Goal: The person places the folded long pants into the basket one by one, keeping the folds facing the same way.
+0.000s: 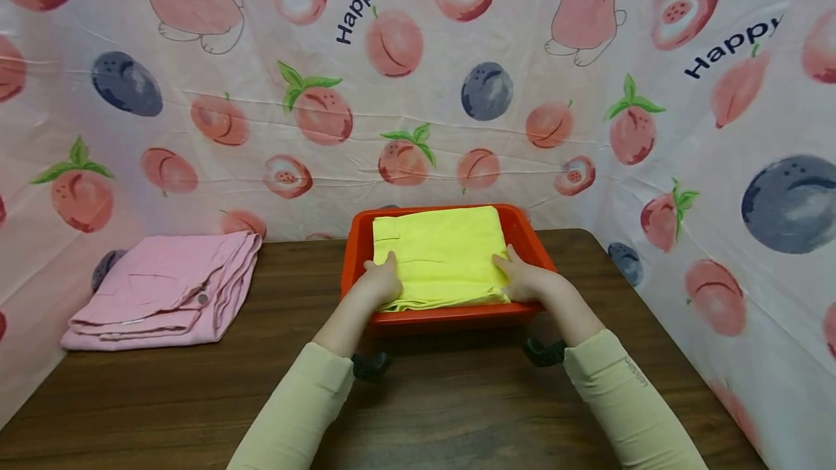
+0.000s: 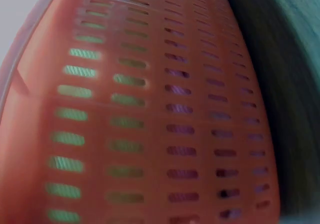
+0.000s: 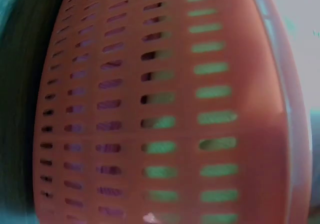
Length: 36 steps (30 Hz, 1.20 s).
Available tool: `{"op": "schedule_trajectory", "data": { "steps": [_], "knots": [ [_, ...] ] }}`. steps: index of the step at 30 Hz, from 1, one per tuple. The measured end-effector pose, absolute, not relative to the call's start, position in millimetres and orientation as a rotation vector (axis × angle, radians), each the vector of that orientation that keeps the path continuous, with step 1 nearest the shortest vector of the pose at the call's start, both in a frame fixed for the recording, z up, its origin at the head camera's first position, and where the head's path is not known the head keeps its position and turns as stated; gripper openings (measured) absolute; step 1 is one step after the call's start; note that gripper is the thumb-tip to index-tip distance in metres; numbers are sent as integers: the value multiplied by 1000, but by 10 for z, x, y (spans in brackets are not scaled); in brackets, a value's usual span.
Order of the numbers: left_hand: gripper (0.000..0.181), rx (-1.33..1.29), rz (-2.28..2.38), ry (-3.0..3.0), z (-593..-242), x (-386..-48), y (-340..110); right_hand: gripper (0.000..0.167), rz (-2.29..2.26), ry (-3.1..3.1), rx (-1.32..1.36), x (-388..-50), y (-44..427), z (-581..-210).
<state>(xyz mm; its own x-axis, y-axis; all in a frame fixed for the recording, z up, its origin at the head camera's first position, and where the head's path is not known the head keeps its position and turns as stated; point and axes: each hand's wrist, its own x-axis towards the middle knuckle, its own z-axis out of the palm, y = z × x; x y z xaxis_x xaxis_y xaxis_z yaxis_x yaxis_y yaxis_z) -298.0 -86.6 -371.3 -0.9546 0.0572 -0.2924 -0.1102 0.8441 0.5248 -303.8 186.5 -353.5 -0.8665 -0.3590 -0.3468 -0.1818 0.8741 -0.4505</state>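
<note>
Head view: yellow cloth lies folded in basket, left hand and right hand at its side edges, visible fingers parted, cannot tell whether pinching; judged light, soft, not fragile, apt to unfold, best held beneath both sides.

A bright yellow cloth, neatly folded with its layered edge facing front, lies inside the red basket. The basket, slotted along its sides, sits upright on the desk.
</note>
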Motion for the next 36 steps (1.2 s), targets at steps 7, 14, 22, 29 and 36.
{"op": "schedule_trajectory", "data": {
  "steps": [7, 14, 22, 29, 36],
  "knots": [
    [69, 84, 706, 2807, -3778, -3014, -928, 67, -547, 2571, -510, -3055, 1908, -3531],
    [68, 198, 590, 2771, -3643, -3005, -948, 71, -489, 2532, -576, -3042, 1946, -3401],
    [54, 424, 366, 2823, -3311, -3088, -904, 81, -391, 2587, -540, -3103, 1851, -3153],
    [64, 336, 373, 2841, -3261, -3257, -833, 81, -396, 2685, -573, -3317, 1682, -3081],
    [69, 257, 342, 2767, -3212, -3310, -766, 87, -347, 2729, -606, -3485, 1540, -3140]
  ]
}}
